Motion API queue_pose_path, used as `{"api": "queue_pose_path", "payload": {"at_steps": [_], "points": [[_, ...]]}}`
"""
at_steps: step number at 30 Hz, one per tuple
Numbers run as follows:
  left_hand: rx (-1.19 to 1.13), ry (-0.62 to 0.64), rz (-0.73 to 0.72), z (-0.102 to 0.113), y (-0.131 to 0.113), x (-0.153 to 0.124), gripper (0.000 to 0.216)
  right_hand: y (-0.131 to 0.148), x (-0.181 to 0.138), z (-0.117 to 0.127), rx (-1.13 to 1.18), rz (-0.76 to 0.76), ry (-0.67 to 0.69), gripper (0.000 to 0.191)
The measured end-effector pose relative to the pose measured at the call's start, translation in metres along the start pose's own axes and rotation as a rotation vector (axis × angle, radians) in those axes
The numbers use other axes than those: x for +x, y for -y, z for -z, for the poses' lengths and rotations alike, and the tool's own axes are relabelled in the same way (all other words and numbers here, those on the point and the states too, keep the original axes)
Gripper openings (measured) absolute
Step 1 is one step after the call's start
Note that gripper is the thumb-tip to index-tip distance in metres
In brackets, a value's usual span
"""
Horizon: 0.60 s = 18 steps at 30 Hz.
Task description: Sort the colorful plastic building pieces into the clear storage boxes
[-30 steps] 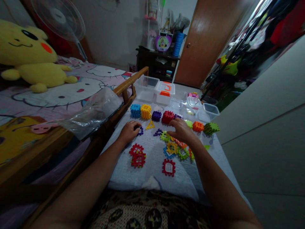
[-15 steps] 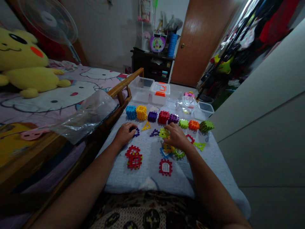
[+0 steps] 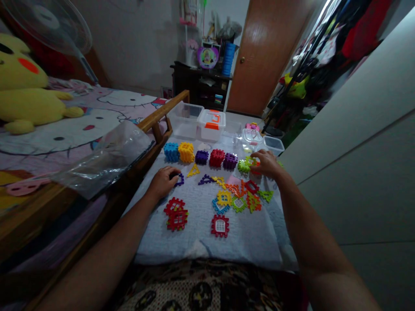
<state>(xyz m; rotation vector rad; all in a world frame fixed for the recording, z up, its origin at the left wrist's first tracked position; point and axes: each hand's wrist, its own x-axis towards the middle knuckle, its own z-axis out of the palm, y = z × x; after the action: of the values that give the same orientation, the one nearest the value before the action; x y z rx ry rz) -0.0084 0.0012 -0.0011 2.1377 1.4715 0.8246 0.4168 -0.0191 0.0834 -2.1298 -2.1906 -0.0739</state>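
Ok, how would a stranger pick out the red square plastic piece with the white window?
Start at the pale blue cloth and look toward its near edge, close to the patterned fabric. There lies the red square plastic piece with toothed edges. Unlike the overlapping red toothed plastic pair to its left, it is one single piece with a white lattice window.

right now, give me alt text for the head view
Right hand holds a lime piece by a lime stack; left hand is at a purple piece. Other colourful toothed pieces lie loose and stacked on bluish cloth, clear boxes behind.
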Motion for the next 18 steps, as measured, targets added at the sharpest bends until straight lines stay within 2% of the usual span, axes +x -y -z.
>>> {"api": "queue_pose_path", "payload": {"at_steps": [3, 12, 15, 18], "points": [[-0.021, 0.002, 0.011, 0.001, -0.001, -0.001, 0.026, 0.008, 0.005, -0.001, -0.032, -0.013, 0.053, 0.049], [-0.03, 0.026, 0.021, 0.003, -0.003, -0.002, 0.026, 0.019, 0.017, -0.013, -0.061, -0.015, 0.098, 0.045], [-0.023, 0.025, 0.026, 0.002, -0.003, -0.002, 0.026, 0.019, 0.014, -0.012, -0.069, -0.018, 0.062, 0.047], [-0.021, 0.036, 0.029, 0.002, -0.003, -0.002, 0.027, 0.024, -0.002, -0.003, -0.025, -0.006, -0.019, 0.046]]}}
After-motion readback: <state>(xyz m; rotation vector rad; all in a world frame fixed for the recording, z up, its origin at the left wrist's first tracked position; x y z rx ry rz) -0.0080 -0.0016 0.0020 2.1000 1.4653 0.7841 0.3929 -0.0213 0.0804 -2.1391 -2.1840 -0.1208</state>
